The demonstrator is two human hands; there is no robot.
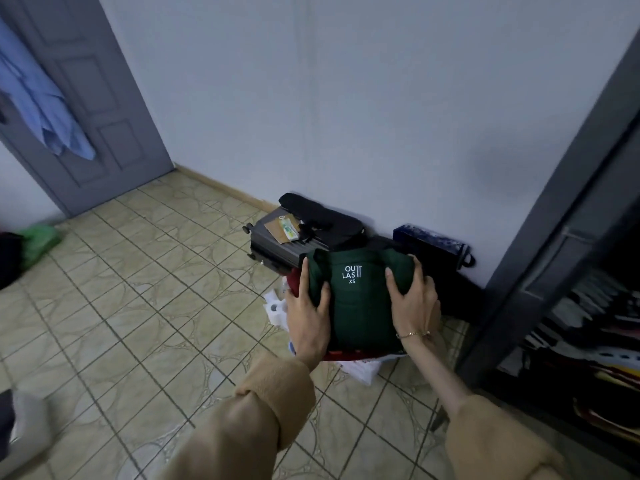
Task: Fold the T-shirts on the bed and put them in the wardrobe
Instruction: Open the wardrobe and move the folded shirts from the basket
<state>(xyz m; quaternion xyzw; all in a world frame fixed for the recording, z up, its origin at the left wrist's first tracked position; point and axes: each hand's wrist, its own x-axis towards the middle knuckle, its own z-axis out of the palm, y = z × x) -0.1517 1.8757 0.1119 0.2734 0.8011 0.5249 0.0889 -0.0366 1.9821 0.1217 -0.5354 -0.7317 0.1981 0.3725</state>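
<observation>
A folded dark green T-shirt (360, 299) with a white size print faces up between my hands, carried over the tiled floor. Beneath it I see the edge of a folded red garment (294, 280). My left hand (308, 317) grips the stack's left side, thumb on top. My right hand (412, 299) grips the right side, fingers curled over the green fabric. The wardrobe (568, 271) stands at the right, its dark door frame near my right forearm and folded clothes stacked on its shelves (595, 327).
A dark suitcase (277, 244) with a black bag on it lies by the wall ahead, a blue box (433, 244) beside it. White plastic bags (360, 370) lie on the floor under the stack. A grey door (86, 109) with a blue shirt hanging stands at the left.
</observation>
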